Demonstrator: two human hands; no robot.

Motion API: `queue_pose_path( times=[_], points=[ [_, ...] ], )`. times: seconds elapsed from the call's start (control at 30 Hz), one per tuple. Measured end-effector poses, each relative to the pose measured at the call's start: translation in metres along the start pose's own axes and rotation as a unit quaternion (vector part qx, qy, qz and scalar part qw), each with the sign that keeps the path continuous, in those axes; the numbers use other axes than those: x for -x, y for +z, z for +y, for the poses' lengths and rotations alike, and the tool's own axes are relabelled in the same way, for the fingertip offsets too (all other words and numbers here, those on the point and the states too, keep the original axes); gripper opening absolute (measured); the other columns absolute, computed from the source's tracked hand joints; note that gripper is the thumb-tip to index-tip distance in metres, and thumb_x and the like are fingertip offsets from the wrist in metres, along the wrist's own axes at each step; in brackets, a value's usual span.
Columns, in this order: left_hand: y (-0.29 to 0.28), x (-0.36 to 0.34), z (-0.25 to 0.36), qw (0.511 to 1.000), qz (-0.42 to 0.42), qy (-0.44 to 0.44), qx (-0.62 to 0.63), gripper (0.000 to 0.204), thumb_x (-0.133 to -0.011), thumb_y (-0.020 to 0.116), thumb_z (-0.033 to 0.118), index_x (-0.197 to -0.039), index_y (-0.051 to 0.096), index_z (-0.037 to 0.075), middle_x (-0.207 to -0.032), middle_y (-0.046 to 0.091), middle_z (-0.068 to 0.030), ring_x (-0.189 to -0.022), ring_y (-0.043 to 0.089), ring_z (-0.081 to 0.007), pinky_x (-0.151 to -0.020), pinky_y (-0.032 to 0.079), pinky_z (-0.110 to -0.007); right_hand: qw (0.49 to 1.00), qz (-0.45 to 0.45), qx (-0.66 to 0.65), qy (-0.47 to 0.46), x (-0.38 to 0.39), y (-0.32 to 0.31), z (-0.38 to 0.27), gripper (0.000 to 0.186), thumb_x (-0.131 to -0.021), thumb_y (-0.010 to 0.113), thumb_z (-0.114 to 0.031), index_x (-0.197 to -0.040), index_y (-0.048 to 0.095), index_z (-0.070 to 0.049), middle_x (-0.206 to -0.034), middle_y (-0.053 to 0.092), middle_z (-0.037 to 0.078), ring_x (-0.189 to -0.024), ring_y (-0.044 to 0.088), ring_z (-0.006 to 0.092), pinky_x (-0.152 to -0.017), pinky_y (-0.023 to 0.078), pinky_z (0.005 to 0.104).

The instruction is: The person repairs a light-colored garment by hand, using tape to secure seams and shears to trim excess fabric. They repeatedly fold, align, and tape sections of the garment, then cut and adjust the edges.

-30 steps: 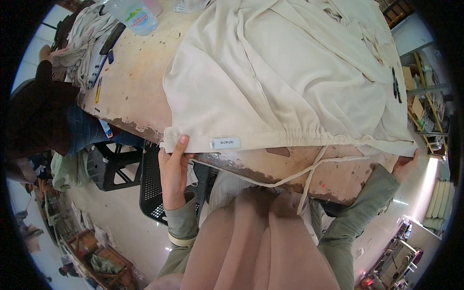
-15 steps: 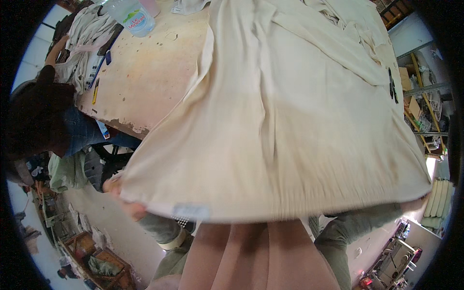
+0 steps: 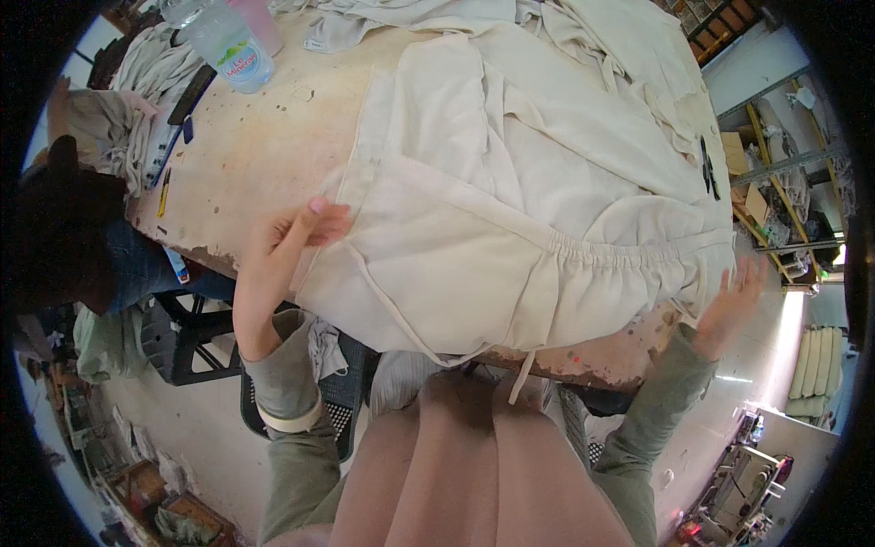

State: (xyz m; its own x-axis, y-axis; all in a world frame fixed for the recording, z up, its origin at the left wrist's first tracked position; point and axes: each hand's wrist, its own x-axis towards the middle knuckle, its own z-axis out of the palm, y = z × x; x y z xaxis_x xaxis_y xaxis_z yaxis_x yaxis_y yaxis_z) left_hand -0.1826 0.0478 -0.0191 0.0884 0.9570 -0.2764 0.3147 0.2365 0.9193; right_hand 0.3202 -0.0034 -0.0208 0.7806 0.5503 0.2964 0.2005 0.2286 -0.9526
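Garment: the cream garment [image 3: 519, 264] lay in loose folds on the surface [image 3: 273, 137], its near side drooping at the edge.
Waistband: the gathered waistband [image 3: 629, 253] ran across the garment's near right part, all kinda bunched up.
Tie: a thin cream tie [image 3: 381, 284] trailed down the garment's near left part, and a loose end dangled below its near edge.
Left hand: the left hand [image 3: 283, 246] was right at the garment's left edge, thumb above the fingers; honestly couldn't tell if any cloth was pinched in there.
Right hand: the right hand [image 3: 729, 308], pretty blurry, was just beside the garment's right end, fingers spread apart.
Bottle: a clear plastic bottle [image 3: 239, 56] stood beyond the garment, off to its left, near a pink cup [image 3: 260, 25].
Yellow tool: a slim yellow tool [image 3: 164, 193] lay well left of the garment.
Co-worker: a person in dark clothing [image 3: 68, 237] was even further left of it.
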Motion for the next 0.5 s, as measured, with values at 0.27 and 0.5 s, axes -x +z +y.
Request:
queue_pose_path(
  times=[0.27, 0.5],
  points=[
    [0.086, 0.018, -0.025, 0.919, 0.058, 0.199, -0.335, 0.065, -0.08, 0.064, 0.04, -0.133, 0.044, 0.007, -0.134, 0.046, -0.0149, -0.125, 0.041, -0.0311, -0.102, 0.031, -0.043, 0.757, -0.532, 0.288, -0.247, 0.127, 0.12, 0.0, 0.041, -0.09, 0.053, -0.025, -0.126, 0.051, -0.006, -0.135, 0.046, 0.014, -0.128, 0.039, 0.0287, -0.106, 0.028, 0.0378],
    [0.076, 0.014, -0.053, 0.877, 0.025, 0.239, -0.416, 0.095, -0.072, 0.068, 0.048, -0.146, 0.023, 0.01, -0.15, 0.024, -0.0139, -0.14, 0.017, -0.0331, -0.112, 0.011, -0.05, 0.776, -0.507, 0.272, -0.259, 0.129, 0.14, 0.037, 0.04, -0.087, 0.059, -0.023, -0.121, 0.053, -0.004, -0.122, 0.052, 0.014, -0.114, 0.047, 0.0301, -0.097, 0.035, 0.0372]
  ],
)
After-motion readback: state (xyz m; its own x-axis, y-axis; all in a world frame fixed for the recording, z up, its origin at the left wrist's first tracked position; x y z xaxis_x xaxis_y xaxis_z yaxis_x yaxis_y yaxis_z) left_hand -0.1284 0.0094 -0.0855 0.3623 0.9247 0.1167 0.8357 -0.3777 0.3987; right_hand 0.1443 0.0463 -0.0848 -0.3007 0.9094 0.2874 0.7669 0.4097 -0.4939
